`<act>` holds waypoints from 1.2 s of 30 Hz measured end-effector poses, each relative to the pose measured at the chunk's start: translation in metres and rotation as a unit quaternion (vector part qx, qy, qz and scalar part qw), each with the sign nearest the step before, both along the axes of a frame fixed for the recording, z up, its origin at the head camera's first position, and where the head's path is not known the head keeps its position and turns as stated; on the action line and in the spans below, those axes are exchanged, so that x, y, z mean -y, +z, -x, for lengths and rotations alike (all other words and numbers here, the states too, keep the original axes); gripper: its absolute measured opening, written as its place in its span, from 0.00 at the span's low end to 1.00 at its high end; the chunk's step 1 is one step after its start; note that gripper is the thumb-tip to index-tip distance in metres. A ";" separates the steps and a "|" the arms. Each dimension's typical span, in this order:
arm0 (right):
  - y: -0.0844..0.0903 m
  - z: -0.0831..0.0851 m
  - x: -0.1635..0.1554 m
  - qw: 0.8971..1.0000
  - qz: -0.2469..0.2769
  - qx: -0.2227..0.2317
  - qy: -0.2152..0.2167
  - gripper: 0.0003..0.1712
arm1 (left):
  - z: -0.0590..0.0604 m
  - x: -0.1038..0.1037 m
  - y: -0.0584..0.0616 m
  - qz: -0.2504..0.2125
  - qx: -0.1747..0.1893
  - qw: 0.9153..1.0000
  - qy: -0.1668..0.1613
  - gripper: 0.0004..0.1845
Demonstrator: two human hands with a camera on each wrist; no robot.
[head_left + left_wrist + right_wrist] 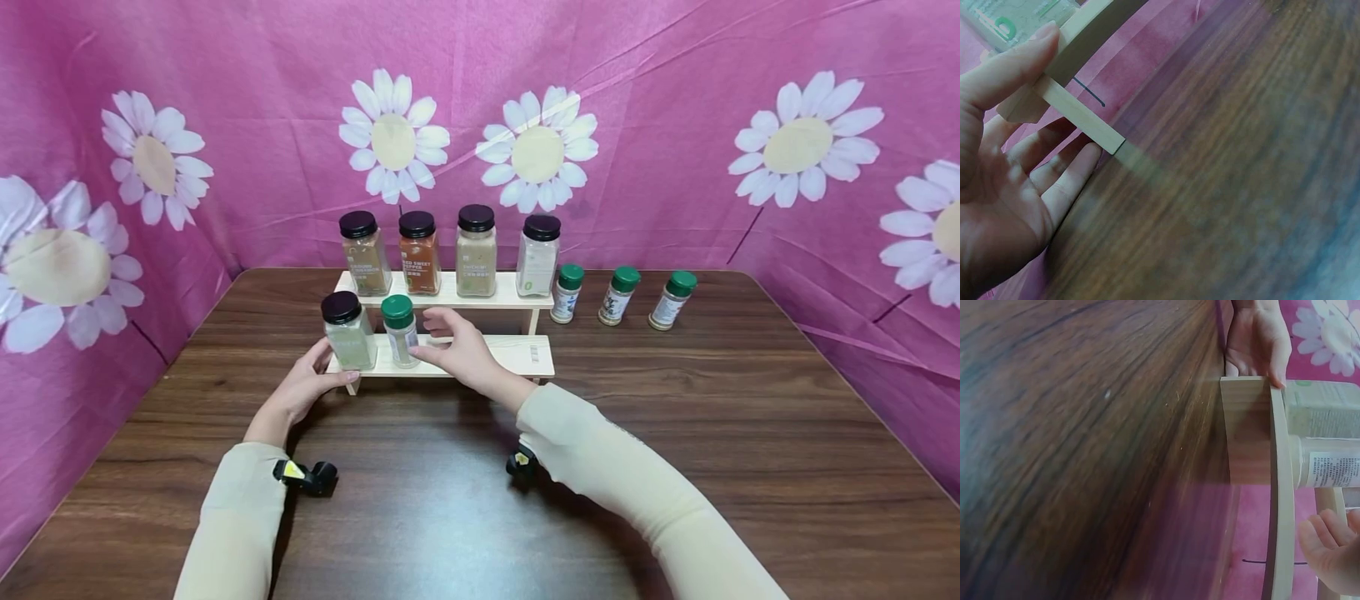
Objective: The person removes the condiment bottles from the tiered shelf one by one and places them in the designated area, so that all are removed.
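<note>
Left hand point(302, 388) grips the wooden rack point(448, 288) by its end; right hand point(462, 350), fingers loosely apart, is just beside the green-capped jar point(401, 333), lower tier point(512, 353). Above, red jar point(420, 260) reads "SWEET PEPPER"!

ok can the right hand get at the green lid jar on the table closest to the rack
Probably yes: the right hand looks empty, and that jar stands on the table just right of the rack, with nothing seen in front of it.

Between left hand point(306, 382) and right hand point(465, 352), lower shelf point(513, 357) bears jar point(351, 340) and bottle point(402, 343) (four jars point(476, 260) behind, on upper shelf point(506, 288)); three bottles point(617, 302) stand rightward.
</note>
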State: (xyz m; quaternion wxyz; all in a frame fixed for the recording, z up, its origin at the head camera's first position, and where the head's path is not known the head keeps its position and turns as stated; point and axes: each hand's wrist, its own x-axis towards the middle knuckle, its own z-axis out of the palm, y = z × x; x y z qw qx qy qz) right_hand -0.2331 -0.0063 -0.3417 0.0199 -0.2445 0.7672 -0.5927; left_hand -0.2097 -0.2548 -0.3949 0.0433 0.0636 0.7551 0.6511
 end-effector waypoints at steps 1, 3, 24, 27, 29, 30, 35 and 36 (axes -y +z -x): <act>0.000 0.000 0.002 1.000 -0.002 -0.002 -0.003 0.29 | 0.000 0.000 0.000 0.001 -0.001 1.000 -0.001 0.39; 0.000 0.001 0.005 1.000 0.000 -0.002 -0.005 0.29 | 0.000 0.001 0.000 0.003 -0.001 1.000 0.000 0.39; 0.005 0.004 0.029 0.999 -0.030 0.004 -0.030 0.25 | 0.000 0.002 0.000 0.004 0.011 1.000 -0.002 0.40; 0.006 0.003 0.030 0.999 -0.027 0.014 -0.041 0.25 | 0.000 0.002 0.000 0.003 0.012 1.000 -0.004 0.40; 0.006 0.002 0.030 0.998 -0.021 0.023 -0.048 0.25 | 0.001 0.001 0.001 0.001 0.013 1.000 -0.004 0.41; 0.006 0.001 0.031 0.998 -0.017 0.026 -0.051 0.25 | 0.001 0.001 0.001 -0.001 0.013 1.000 -0.005 0.41; 0.004 0.000 0.032 0.998 0.002 0.022 -0.056 0.23 | 0.000 0.000 0.002 -0.002 0.008 1.000 -0.006 0.40; 0.004 0.000 0.031 0.998 0.006 0.021 -0.055 0.23 | 0.000 0.000 0.002 -0.002 0.008 1.000 -0.007 0.40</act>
